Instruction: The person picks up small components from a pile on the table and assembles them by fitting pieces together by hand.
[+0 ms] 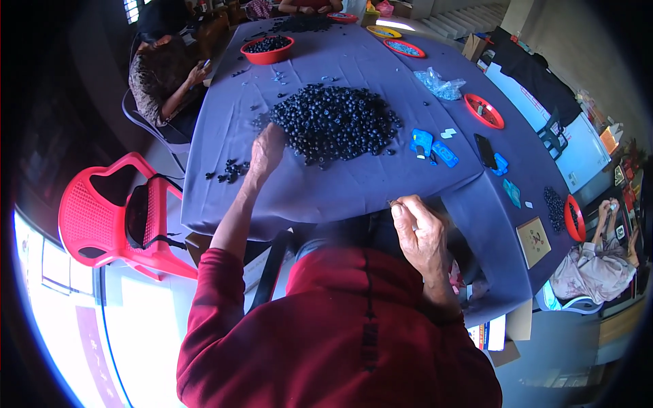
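A broad pile of small, round, dark beadlike pieces (pixel 333 122) lies on the cloth-covered table in front of me. My left hand (pixel 267 151) is at the pile's left edge, back up; its fingers are blurred and hidden from view. Close to the near table edge, my right hand (pixel 420 228) is raised in a pinch, thumb against forefinger. A tiny dark bit shows at its fingertips, too small to name. A few loose dark pieces (pixel 231 170) lie to the left of my left hand.
A red bowl of dark pieces (pixel 268 57) stands at the far left. Blue packets (pixel 444 154), a clear plastic bag (pixel 441 87), a phone (pixel 485 151) and red trays (pixel 484 120) lie rightward. A red plastic chair (pixel 102 204) stands left. Other people sit around the table.
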{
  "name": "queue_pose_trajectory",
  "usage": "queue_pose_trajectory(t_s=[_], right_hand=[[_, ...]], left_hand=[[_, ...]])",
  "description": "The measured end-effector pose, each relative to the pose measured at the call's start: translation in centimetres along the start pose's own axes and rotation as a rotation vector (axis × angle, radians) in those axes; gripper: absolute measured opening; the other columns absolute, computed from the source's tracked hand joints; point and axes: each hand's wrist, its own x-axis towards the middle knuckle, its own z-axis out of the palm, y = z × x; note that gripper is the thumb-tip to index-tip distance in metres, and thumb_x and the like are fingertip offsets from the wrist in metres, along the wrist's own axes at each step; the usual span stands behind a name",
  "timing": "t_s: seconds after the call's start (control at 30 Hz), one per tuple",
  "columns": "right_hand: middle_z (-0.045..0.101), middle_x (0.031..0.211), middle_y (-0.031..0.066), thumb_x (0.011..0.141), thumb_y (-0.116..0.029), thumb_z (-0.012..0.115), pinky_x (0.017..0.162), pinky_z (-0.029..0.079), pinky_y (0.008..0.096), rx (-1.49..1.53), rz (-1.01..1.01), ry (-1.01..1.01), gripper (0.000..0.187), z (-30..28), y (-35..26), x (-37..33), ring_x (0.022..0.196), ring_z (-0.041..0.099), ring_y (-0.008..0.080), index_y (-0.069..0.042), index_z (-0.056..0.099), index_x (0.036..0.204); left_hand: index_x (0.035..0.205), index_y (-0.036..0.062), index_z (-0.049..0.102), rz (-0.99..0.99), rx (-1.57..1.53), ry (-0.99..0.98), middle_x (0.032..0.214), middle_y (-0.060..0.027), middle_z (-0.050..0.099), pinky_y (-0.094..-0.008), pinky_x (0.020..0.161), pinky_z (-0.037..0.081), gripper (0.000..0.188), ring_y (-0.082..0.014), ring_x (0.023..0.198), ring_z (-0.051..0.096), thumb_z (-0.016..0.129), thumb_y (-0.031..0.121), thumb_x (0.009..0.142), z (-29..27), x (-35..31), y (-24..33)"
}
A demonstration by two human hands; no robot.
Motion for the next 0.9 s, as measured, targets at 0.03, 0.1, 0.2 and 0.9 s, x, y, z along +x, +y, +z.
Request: queue_pose_trajectory(t_s=[0.03,0.1,0.2,0.9], right_hand=[[0.058,0.068,0.0104,0.086,-0.014,0.055,0.053,0.044,0.0293,0.016,0.054,-0.044,0.014,-0.1,-0.2,-0.1,0.057,0.057,0.0222,0.000,0.055,0.082],[0.057,0.071,0.0107,0.087,-0.015,0.054,0.057,0.043,0.0284,0.032,0.108,-0.083,0.017,0.0,-0.4,-0.2,0.060,0.056,0.0198,0.001,0.055,0.083],[0.057,0.070,0.0102,0.087,-0.015,0.054,0.056,0.043,0.0285,0.017,0.104,-0.049,0.017,-0.1,0.0,-0.2,0.060,0.055,0.0193,0.001,0.056,0.083],[0.055,0.062,0.0098,0.088,-0.014,0.053,0.047,0.042,0.0288,0.109,0.067,0.114,0.014,-1.8,-0.2,0.1,0.051,0.053,0.0164,-0.001,0.055,0.082]], left_hand=[[0.090,0.0015,0.049,-0.064,-0.303,-0.051,0.079,-0.0145,0.060,-0.0366,0.066,0.048,0.009,-0.0269,0.077,0.062,0.049,0.004,0.082,-0.6,0.2,1.2],[0.088,0.0017,0.049,-0.207,-0.940,-0.122,0.078,-0.0087,0.060,-0.0300,0.067,0.047,0.007,-0.0171,0.074,0.061,0.054,0.005,0.085,-1.0,0.3,4.1],[0.090,0.0039,0.050,-0.176,-1.350,-0.234,0.078,-0.0092,0.058,-0.0269,0.067,0.043,0.008,-0.0144,0.067,0.055,0.054,0.008,0.084,-1.2,-0.4,9.5],[0.098,0.0006,0.052,-0.087,-2.010,-0.572,0.081,-0.0101,0.056,-0.0298,0.070,0.044,0.021,-0.0156,0.069,0.054,0.058,0.016,0.084,0.4,-3.9,20.8]])
